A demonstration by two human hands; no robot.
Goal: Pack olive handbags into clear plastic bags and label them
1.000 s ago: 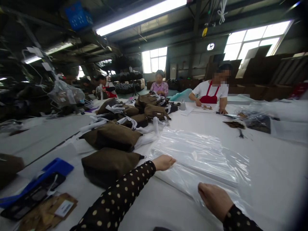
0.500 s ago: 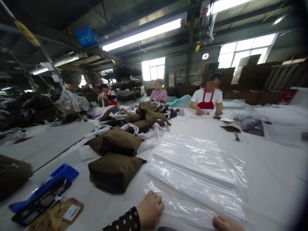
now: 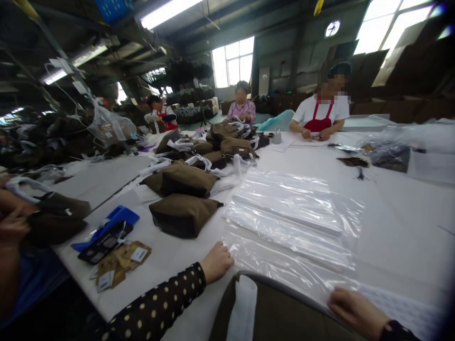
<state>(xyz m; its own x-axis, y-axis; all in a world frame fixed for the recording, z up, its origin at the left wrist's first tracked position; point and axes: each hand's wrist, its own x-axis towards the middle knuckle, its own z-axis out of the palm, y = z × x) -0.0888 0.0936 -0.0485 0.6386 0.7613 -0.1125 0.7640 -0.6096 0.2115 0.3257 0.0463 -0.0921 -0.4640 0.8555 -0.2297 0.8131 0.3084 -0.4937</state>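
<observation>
A clear plastic bag [image 3: 270, 253] lies at the front of a stack of clear plastic bags [image 3: 284, 203] on the white table. My left hand [image 3: 217, 262], in a dotted sleeve, is closed at its near left corner. Its near right corner is in my right hand [image 3: 355, 305], whose fingers are curled and slightly blurred. Just below my hands stands a dark olive handbag [image 3: 295, 315] with a white-wrapped handle [image 3: 244, 303]; its lower part is out of frame.
Several olive handbags [image 3: 185, 215] are heaped left of the plastic. Brown tags [image 3: 124, 260] and a blue tool-like object [image 3: 117, 220] lie nearer the left edge. Another person's hands [image 3: 14, 222] are by a handbag [image 3: 60, 215]. A person in a red apron [image 3: 322, 116] works across the white table [image 3: 401, 227].
My view has tilted down and shifted left, bringing the near handbag and the left-hand person's hands into view. The red-aproned person's hands have come together. My hands remain at the plastic bag's near edge.
</observation>
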